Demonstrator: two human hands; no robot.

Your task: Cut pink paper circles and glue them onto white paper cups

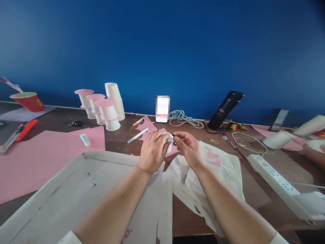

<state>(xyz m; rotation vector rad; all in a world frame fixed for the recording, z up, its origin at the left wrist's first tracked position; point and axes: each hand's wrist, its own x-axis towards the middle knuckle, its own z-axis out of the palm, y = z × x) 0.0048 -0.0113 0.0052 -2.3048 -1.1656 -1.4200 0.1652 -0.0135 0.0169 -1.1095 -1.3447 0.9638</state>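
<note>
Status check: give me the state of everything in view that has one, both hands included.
Left hand: closed on a small white piece
Right hand: fingertips pinched on a small dark piece
Phone by the wall: upright, screen lit
White box: open
Pale cable: loosely coiled
Red cup: upright, sticks inside
Power strip: some sockets uncovered; power on or off, can't tell

Blue wall (162, 47), dark brown table (190, 217).

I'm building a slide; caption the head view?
Hands close together near stacked cups and pink paper, before a blue wall.
</note>
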